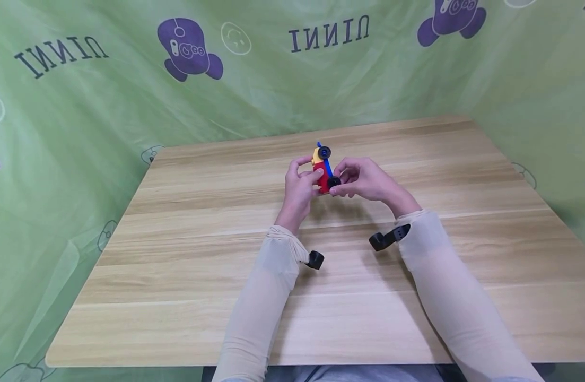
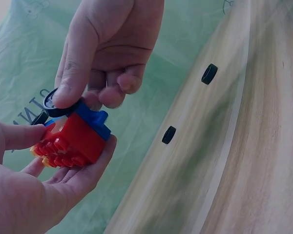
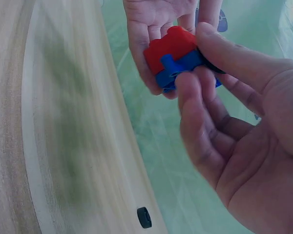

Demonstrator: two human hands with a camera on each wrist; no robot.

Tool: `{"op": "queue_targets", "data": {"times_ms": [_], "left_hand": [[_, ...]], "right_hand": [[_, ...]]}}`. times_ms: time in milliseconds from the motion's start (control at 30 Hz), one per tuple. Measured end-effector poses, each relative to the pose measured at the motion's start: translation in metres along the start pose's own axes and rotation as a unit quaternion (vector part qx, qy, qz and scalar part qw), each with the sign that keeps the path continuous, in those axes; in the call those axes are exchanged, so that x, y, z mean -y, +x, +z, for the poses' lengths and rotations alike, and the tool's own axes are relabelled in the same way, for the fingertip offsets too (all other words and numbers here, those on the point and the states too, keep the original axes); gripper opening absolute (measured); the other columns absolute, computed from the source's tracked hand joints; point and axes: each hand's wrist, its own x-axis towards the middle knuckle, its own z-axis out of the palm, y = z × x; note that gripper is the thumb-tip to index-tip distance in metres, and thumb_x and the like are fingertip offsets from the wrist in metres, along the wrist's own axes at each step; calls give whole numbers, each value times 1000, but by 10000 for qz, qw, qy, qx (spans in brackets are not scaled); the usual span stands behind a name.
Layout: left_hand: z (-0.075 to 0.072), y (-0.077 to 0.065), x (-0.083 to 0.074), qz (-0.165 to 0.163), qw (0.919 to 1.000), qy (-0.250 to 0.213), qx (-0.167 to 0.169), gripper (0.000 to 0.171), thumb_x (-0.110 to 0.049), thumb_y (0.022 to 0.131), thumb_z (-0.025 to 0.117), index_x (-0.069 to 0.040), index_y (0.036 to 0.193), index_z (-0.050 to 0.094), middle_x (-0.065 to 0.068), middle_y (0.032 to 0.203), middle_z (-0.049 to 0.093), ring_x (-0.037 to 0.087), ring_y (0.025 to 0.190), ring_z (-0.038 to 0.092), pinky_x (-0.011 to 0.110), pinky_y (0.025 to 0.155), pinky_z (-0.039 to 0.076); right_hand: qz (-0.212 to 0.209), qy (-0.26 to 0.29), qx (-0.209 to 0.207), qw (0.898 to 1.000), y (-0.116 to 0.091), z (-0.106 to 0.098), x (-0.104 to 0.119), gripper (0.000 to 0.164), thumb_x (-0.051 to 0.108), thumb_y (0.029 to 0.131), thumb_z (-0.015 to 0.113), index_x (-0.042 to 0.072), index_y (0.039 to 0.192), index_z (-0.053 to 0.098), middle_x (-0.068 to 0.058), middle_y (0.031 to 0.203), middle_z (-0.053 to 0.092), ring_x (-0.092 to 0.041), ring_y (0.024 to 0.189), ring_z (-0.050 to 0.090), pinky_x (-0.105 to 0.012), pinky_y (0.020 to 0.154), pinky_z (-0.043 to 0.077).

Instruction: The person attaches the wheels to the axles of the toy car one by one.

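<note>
A small toy car [image 1: 323,174] of red, yellow and blue building bricks is held up over the table, tilted on its side. My left hand [image 1: 299,185] grips its body, with thumb and fingers on opposite sides of the red brick [image 2: 88,139]. On the near end, my right hand [image 1: 366,180] pinches a black wheel [image 1: 334,182] between thumb and fingers, against the blue base [image 2: 95,119]. Another black wheel [image 1: 324,153] sits at the far end, by the yellow brick [image 1: 317,155]. Fingers hide part of the car's sides.
Two loose black wheels [image 2: 210,74] lie on the wooden table [image 1: 216,223] in the left wrist view; the right wrist view shows one black wheel [image 3: 144,217]. A green printed curtain [image 1: 273,90] hangs behind the table. Black camera mounts [image 1: 390,237] stick out from both wrists.
</note>
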Motion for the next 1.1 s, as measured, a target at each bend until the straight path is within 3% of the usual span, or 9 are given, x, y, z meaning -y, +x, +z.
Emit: {"op": "queue_targets", "data": {"times_ms": [133, 400, 533, 700, 1000, 1100], "left_hand": [[-1, 0, 0, 20, 10000, -35, -4, 39, 0, 97, 61, -13, 132, 53, 17, 111, 68, 21, 85, 66, 39, 75, 62], [-3, 1, 0, 17, 10000, -26, 62, 40, -1, 97, 62, -14, 134, 53, 19, 115, 68, 21, 88, 66, 42, 80, 62], [-2, 1, -1, 26, 10000, -19, 82, 39, -1, 97, 61, -13, 134, 53, 17, 111, 68, 20, 87, 66, 42, 82, 62], [-2, 0, 0, 33, 9999, -46, 116, 40, 1, 97, 59, -12, 134, 53, 14, 107, 67, 19, 87, 65, 36, 75, 61], [0, 0, -1, 68, 9998, -135, 138, 41, 3, 97, 58, -11, 135, 52, 14, 108, 63, 19, 88, 65, 34, 71, 62], [0, 0, -1, 111, 9998, -122, 109, 41, 4, 97, 58, -11, 135, 53, 13, 107, 62, 20, 90, 65, 33, 69, 61]], "right_hand": [[147, 146, -117, 9997, 0, 3, 1, 27, 9, 82, 84, 0, 100, 65, -10, 82, 69, -23, 68, 67, -46, 67, 60], [295, 225, -48, 9993, 0, 2, 1, 25, 11, 85, 81, -2, 100, 65, -10, 83, 69, -20, 69, 66, -44, 68, 61], [392, 245, -43, 9989, 0, 2, 1, 25, 15, 88, 79, -1, 101, 64, -10, 82, 71, -29, 74, 68, -42, 68, 61], [586, 364, -68, 9976, 0, 2, -1, 27, 19, 91, 77, -2, 103, 64, -13, 85, 72, -36, 81, 70, -46, 72, 61], [681, 545, 41, 9962, 2, 4, -1, 35, 23, 93, 74, -4, 114, 66, -14, 94, 74, -22, 78, 70, -47, 79, 61], [641, 522, 35, 9966, 1, 4, 1, 34, 23, 94, 73, -4, 114, 68, -12, 93, 74, -26, 80, 70, -48, 80, 60]]}}
